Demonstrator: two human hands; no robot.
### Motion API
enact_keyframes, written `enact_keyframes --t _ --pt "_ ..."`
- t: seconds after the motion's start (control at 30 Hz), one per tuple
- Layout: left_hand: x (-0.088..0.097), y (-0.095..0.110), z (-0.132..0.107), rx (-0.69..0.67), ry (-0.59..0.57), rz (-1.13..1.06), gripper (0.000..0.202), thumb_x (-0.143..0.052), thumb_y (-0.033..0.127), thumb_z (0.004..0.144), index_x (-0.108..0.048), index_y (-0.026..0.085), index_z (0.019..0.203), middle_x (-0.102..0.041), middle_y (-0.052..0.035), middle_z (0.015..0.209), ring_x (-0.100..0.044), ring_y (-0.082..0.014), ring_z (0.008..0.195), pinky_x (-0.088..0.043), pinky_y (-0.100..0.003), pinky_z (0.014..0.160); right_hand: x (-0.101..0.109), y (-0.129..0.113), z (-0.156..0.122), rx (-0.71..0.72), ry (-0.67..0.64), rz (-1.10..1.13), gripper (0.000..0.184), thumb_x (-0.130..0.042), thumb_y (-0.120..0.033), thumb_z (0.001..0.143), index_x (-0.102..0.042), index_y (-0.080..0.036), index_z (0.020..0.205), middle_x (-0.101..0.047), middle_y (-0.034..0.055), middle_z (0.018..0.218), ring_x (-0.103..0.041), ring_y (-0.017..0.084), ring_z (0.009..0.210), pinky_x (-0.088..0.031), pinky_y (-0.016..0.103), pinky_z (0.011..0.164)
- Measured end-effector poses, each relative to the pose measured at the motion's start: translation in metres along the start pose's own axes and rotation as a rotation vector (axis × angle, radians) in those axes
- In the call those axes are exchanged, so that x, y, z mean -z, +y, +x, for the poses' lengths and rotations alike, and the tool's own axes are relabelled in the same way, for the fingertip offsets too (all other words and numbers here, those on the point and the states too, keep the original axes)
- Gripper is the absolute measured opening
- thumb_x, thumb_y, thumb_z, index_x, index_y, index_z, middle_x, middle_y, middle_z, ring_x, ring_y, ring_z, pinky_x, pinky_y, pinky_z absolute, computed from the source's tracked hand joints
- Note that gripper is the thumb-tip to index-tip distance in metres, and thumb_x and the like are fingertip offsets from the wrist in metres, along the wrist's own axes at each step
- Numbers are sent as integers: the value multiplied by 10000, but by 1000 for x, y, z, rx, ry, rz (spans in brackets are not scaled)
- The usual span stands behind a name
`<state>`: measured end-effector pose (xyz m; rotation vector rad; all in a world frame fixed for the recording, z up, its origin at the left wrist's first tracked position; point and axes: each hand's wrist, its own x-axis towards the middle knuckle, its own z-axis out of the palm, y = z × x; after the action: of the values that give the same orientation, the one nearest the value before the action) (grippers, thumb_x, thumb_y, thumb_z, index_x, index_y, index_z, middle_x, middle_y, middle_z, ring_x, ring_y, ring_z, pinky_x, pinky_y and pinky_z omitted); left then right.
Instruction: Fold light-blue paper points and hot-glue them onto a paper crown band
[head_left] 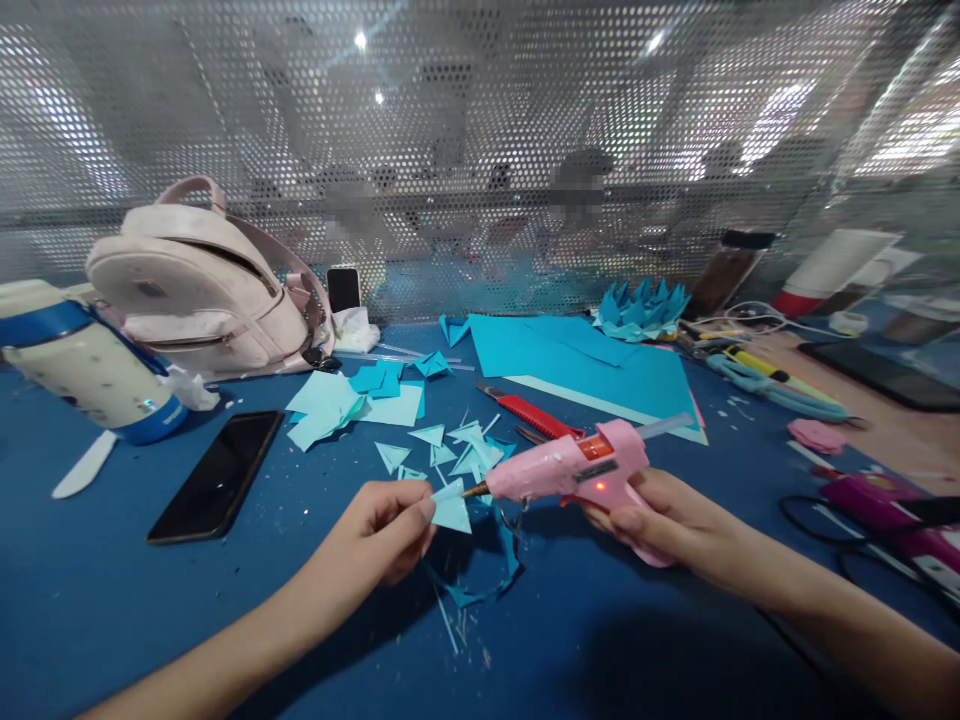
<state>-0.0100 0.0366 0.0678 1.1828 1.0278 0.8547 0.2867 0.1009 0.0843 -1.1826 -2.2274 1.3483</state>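
My left hand [382,535] pinches a small folded light-blue paper triangle [452,508] above the blue table. My right hand [660,525] grips a pink hot glue gun [574,468] by its handle, with a clear glue stick poking out the back. The gun's metal tip points left and touches the triangle's edge. A small red light glows on the gun's body. Several more folded blue triangles [457,452] lie scattered just behind the hands. A thin curled strip of blue paper [487,585] lies on the table under the triangle.
A black phone [217,473] lies at left near a white and blue bottle [90,365] and a pale backpack [202,285]. Red scissors [529,410], blue paper sheets [577,360] and a folded blue paper flower [641,308] sit behind. A purple tool with black cord [885,505] is at right.
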Motion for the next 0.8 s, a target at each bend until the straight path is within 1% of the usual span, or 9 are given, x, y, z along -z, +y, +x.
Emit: enact_keyframes --t 0.07,0.13,0.27,0.3,0.37,0.5,0.57,0.67,0.8 --pt "-1 1 -1 43 -15 -83 449 -572 529 869 -449 187 605 -276 104 418 -180 -46 376 -137 -197 389 0 0 0 7 3 -34 544 -445 -702 873 -545 -176 775 -504 9 660 -422 110 550 -362 230 496" --pt "-2 2 -3 82 -32 -193 415 -572 472 884 -442 189 609 -239 112 413 -140 -43 376 -115 -192 382 0 -1 1 22 46 -81 545 -450 -702 867 -567 -178 770 -527 22 667 -454 125 565 -379 236 501" --pt "-3 3 -5 131 -56 -349 390 -596 423 872 -436 190 603 -195 121 420 -96 -40 377 -82 -185 367 1 -2 2 95 162 -220 549 -481 -693 850 -670 -177 857 -615 83 807 -554 196 713 -454 275 596" --pt "-3 3 -5 136 -59 -361 386 -597 417 872 -439 188 605 -198 120 423 -98 -39 378 -81 -183 367 1 -2 2 97 176 -241 555 -480 -694 849 -679 -176 870 -614 87 811 -555 200 716 -458 278 601" --pt "-3 2 -5 132 -63 -360 379 -590 403 880 -444 184 608 -204 119 426 -101 -38 380 -82 -180 369 1 0 2 72 182 -242 566 -471 -700 851 -671 -171 858 -580 69 746 -520 175 641 -440 265 551" --pt "-2 1 -2 112 -51 -338 392 -564 395 903 -429 184 602 -201 115 430 -107 -38 384 -91 -181 374 -2 4 2 42 125 -136 546 -469 -699 856 -609 -174 806 -489 12 638 -419 115 525 -365 226 461" --pt "-1 1 -2 110 -46 -331 394 -561 394 904 -424 185 600 -197 115 433 -106 -38 385 -90 -184 375 -4 5 2 39 103 -88 548 -473 -708 850 -589 -176 786 -479 3 629 -415 108 519 -357 223 460" --pt "-1 2 -3 119 -45 -319 390 -568 398 896 -420 188 604 -195 115 436 -104 -38 389 -88 -184 376 -6 7 2 18 114 -61 570 -476 -732 831 -576 -175 765 -489 3 638 -422 107 524 -368 230 473" --pt "-2 3 -4 111 -65 -317 401 -585 427 884 -430 187 602 -195 120 421 -104 -36 380 -94 -182 368 -5 8 3 38 120 -47 552 -471 -697 860 -593 -164 786 -485 11 662 -417 106 549 -358 217 476"
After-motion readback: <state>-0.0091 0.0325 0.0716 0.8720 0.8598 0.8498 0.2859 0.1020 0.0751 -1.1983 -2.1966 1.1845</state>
